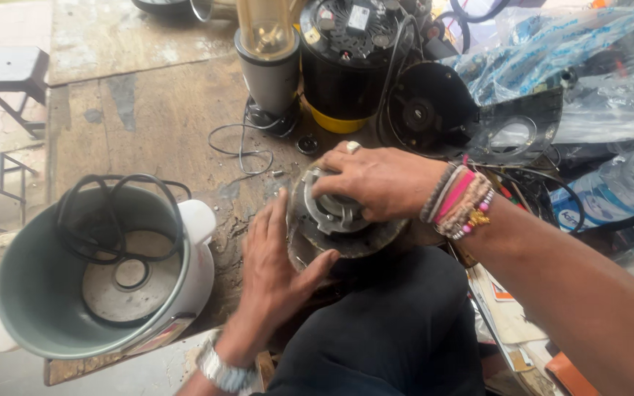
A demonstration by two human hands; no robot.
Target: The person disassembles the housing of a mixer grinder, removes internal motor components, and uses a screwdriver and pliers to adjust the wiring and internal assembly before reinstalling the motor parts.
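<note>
A round, dirty metal disc with a grey fitting at its centre [335, 220] rests at the near edge of the worn wooden bench [163, 110], above my dark trouser leg. My right hand [376, 180], with a ring and several bead bracelets, grips the grey fitting from above. My left hand [277, 268], with a metal watch, presses against the disc's left rim with fingers spread along it.
A grey-green cooker pot [60, 293] with a black cord coiled inside stands at the left. Behind are a blender base with jar [269, 59], a black and yellow appliance housing [346, 66], a black round part [423, 110], plastic bags and bottles at right, and a stool [12, 73].
</note>
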